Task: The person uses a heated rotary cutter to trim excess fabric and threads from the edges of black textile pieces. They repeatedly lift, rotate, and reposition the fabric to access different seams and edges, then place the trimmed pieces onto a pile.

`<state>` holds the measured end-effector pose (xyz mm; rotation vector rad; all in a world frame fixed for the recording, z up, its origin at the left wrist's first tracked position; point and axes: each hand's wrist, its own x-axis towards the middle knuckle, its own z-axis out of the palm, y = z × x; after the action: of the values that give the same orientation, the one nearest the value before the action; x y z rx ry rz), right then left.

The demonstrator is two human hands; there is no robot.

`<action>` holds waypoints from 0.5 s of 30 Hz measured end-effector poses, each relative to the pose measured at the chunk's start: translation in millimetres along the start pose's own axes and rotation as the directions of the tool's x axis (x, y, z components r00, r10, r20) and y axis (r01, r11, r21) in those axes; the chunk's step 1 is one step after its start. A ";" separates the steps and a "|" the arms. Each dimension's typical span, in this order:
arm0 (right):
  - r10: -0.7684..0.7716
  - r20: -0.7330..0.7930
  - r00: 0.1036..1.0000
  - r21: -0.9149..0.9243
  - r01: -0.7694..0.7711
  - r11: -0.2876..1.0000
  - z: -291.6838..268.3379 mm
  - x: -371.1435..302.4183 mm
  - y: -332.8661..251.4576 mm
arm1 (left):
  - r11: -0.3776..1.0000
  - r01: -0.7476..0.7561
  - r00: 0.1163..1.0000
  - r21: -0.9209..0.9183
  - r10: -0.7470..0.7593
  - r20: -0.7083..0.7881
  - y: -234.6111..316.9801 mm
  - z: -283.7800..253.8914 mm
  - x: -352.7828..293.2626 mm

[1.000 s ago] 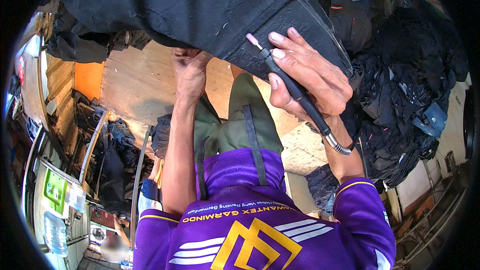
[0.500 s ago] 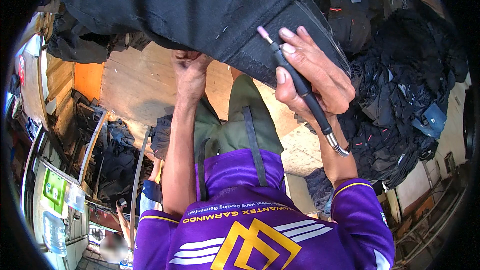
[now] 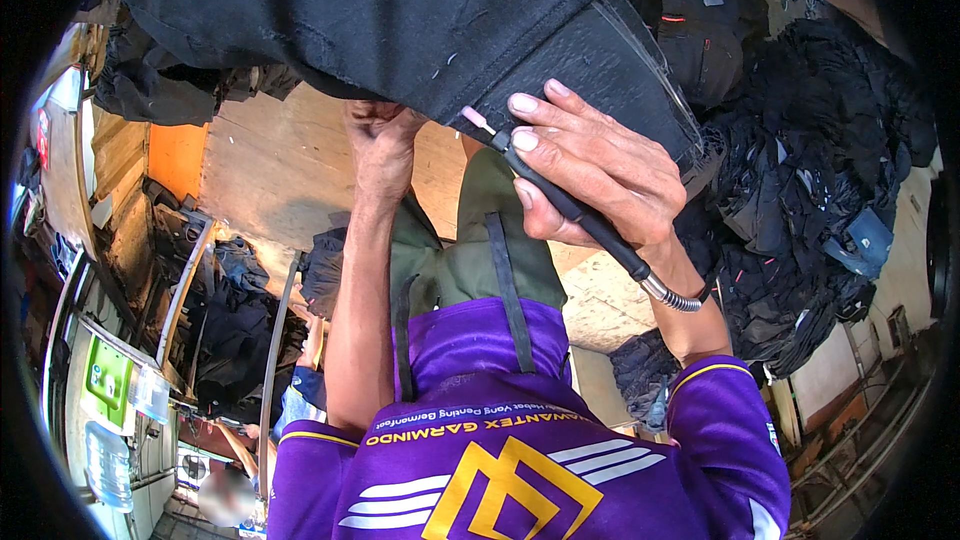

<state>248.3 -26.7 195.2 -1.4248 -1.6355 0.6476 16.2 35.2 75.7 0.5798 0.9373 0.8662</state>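
A slim black pen-shaped rotary tool with a pink tip—probably light, best held mid-barrel—sat gripped in the right hand over the soft-looking black cloth garment. The left hand curled at its edge, hold hidden.

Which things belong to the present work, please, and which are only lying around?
In use:
slim black pen-shaped tool with pink tip, in the right hand
black cloth garment, left hand at its edge

Just nearby:
tangled heap of black garments
clear blue plastic bottle
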 end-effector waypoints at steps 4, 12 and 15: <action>0.010 -0.035 0.999 -0.010 -0.010 1.000 -0.4 -1.9 2.4 | 0.992 0.027 0.999 0.120 -0.024 -0.029 0.7 -2.2 -1.1; -0.005 -0.162 0.987 -0.059 -0.005 0.998 -4.3 -2.5 9.5 | 0.984 0.044 0.995 0.170 -0.028 -0.097 -0.2 0.0 -0.2; 0.045 -0.227 0.973 -0.104 -0.070 0.992 -13.4 0.9 13.3 | 0.980 0.065 0.980 0.190 -0.026 -0.198 -5.7 0.7 0.1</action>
<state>266.8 -24.9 191.2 -1.5706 -1.4753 0.4151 19.0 32.1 71.7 0.6470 1.2194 0.8042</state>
